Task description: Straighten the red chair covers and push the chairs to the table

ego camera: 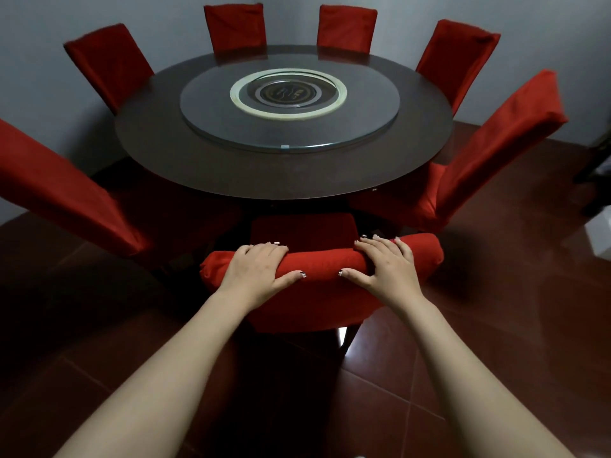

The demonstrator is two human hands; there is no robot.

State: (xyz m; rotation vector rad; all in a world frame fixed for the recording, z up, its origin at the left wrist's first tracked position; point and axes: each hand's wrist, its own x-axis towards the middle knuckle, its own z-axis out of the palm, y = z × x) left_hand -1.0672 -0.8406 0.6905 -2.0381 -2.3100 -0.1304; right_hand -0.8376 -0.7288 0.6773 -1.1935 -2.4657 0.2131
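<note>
The nearest chair (322, 267), in a red cover, stands right in front of me with its seat partly under the round dark table (284, 173). My left hand (256, 271) grips the top of its backrest left of centre, fingers over the far side and thumb on the near side. My right hand (385, 269) grips the same top edge right of centre in the same way. Several more red-covered chairs ring the table, such as one at the left (62, 190) and one at the right (489, 150).
A glass turntable (289, 105) lies on the middle of the table. Grey walls close in behind the far chairs. The floor (496, 309) is dark red tile. A white box (600, 233) sits at the right edge beside dark furniture legs.
</note>
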